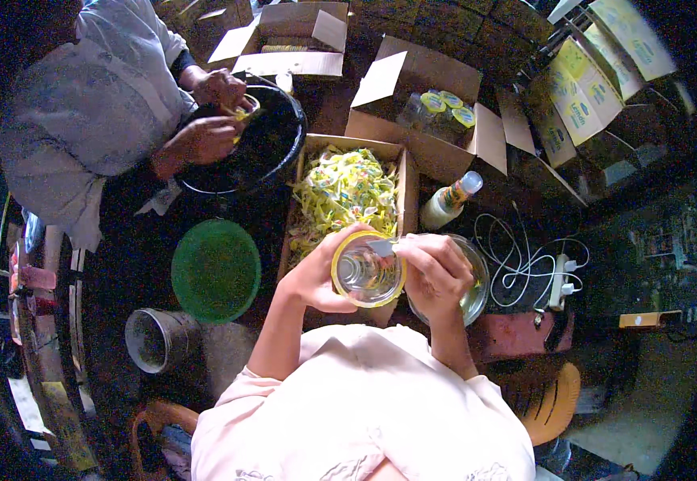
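My left hand (316, 271) is wrapped around the side of a clear plastic cup (362, 272) with a yellow rim, its open mouth facing up. Pinched in my right hand (438, 268) is a small flat pale blade (381, 248), which lies at the cup's upper right rim. Whether its edge touches the rim I cannot tell. Just beyond the cup, a cardboard box (404, 188) holds a heap of yellow-green printed peelings (348, 184). A clear round bowl (481, 280) sits partly hidden beneath my right hand.
Right of the box stands a bottle (445, 204); farther right are white cables (517, 268) and a power strip (559, 282). An open carton (437, 136) holds lidded cups. At left are a green basin (216, 271), a bucket (150, 341), and a co-worker's hands (204, 136) over a black tub (288, 156).
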`<state>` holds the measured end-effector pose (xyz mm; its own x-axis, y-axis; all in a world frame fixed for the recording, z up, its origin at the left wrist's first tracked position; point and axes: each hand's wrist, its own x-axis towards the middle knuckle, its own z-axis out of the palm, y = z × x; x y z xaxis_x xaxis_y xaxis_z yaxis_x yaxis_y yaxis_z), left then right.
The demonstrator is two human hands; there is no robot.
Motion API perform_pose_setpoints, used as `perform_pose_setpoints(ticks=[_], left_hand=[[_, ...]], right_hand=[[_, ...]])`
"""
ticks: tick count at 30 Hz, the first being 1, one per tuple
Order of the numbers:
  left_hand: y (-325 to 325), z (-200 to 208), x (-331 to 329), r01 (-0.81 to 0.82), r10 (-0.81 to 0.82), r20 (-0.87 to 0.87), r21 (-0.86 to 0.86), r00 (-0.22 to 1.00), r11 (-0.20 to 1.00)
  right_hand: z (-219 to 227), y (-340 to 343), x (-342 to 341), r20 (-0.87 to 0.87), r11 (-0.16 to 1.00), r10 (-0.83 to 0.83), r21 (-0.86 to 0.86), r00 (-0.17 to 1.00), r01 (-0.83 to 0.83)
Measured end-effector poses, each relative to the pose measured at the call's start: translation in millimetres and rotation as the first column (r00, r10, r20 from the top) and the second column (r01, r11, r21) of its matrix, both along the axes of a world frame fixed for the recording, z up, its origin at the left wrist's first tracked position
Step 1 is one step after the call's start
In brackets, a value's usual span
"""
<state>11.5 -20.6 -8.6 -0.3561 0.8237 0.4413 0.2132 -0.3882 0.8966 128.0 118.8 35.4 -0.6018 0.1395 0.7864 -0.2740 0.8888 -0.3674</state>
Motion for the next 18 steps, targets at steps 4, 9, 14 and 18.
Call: perform_pose_setpoints(ticks=[4, 9, 14, 18], left_hand=[[2, 2, -2, 0.011, -0.009, -0.036, 0.066, 0.999, 0.998], [3, 0, -6, 0.057, -0.058, -0.011, -0.027, 0.998, 0.998], [7, 1, -10, 0.095, -0.093, 0.036, -0.063, 0.995, 0.993], [8, -1, -9, 0.147, -0.14, 0.082, -0.087, 0.987, 0.985]], right_hand=[[-4, 0, -3, -0.001, 1.0, -0.004, -0.006, 1.0, 0.004], [-5, 0, -8, -0.022, 1.0, -0.001, -0.023, 1.0, 0.0], [-2, 1, -10, 0.01, 0.998, -0.011, -0.065, 1.0, 0.011], [-4, -4, -11, 0.1, 0.96, -0.139, -0.231, 0.985, 0.159]])
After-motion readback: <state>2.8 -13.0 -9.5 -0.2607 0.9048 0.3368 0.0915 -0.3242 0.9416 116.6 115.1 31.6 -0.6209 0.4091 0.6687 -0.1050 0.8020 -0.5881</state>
